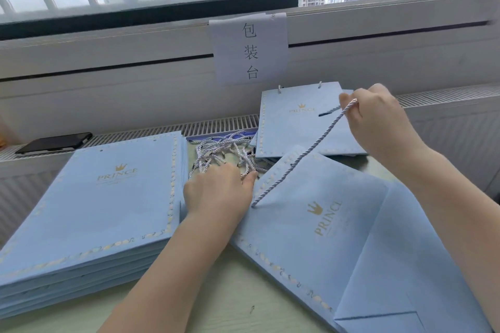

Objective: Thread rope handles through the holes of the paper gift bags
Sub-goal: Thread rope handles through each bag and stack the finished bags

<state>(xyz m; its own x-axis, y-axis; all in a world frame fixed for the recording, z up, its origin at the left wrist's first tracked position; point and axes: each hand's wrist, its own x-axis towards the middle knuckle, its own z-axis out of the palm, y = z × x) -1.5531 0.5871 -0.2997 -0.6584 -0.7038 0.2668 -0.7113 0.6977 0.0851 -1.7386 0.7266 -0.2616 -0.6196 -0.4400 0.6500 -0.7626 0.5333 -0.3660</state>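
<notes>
A flat blue gift bag lies on the table, just right of a stack of bags. The right hand pinches a rope, raised taut from the bag. The left hand, fingers curled, presses the bag's edge beside a rope pile.

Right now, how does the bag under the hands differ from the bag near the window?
The bag under the hands lies tilted, its rope pulled up by the right hand; the far bag lies square. The far bag shows rope ends at both top holes. Both are light blue with a gold crown.
</notes>
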